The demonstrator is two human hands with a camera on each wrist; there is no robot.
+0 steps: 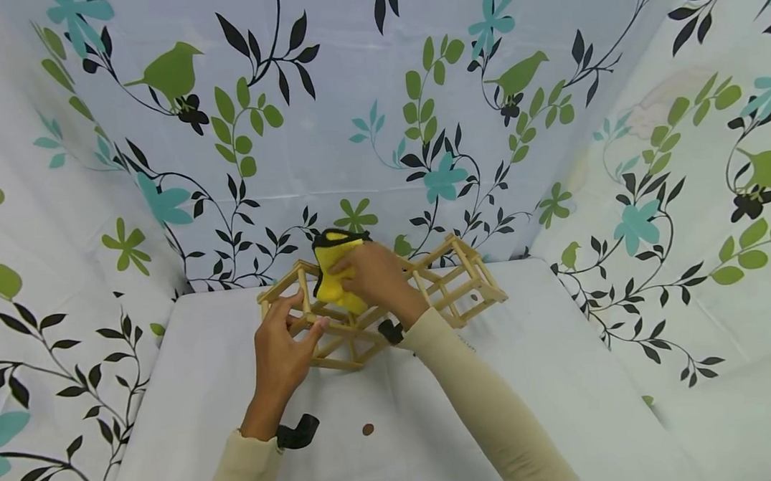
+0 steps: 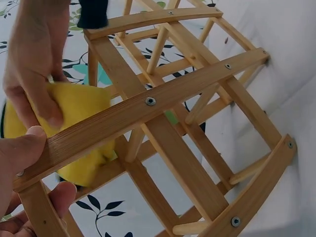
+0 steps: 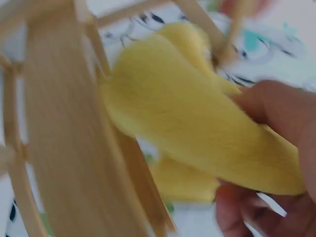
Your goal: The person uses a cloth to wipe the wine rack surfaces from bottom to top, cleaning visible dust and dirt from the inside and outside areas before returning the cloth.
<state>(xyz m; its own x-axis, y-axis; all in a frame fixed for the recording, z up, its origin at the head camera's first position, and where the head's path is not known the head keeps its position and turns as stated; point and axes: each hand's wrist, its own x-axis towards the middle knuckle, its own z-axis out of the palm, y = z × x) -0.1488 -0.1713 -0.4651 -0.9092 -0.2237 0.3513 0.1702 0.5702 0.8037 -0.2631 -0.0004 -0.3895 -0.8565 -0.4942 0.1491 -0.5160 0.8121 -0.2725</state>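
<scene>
A light wooden rack (image 1: 342, 364) made of slats and rods, with curved rails, lies across the far part of the table. My left hand (image 1: 280, 353) grips its near left corner, thumb on a curved rail (image 2: 108, 119) and fingers around the slat below. In my right hand (image 1: 380, 276) is a yellow cloth (image 1: 329, 272) with black edging, pinched between thumb and fingers. The bunched cloth lies against a wooden slat (image 3: 64, 113) in the right wrist view. From the left wrist view, the cloth is partly hidden behind the curved rail.
The rack's right section (image 1: 491, 293) extends beyond my right hand. A white-covered table (image 1: 535, 406) carries a small brown oval spot (image 1: 368, 429) near the front. Patterned fabric (image 1: 380, 126) with leaves and birds hangs behind and at both sides.
</scene>
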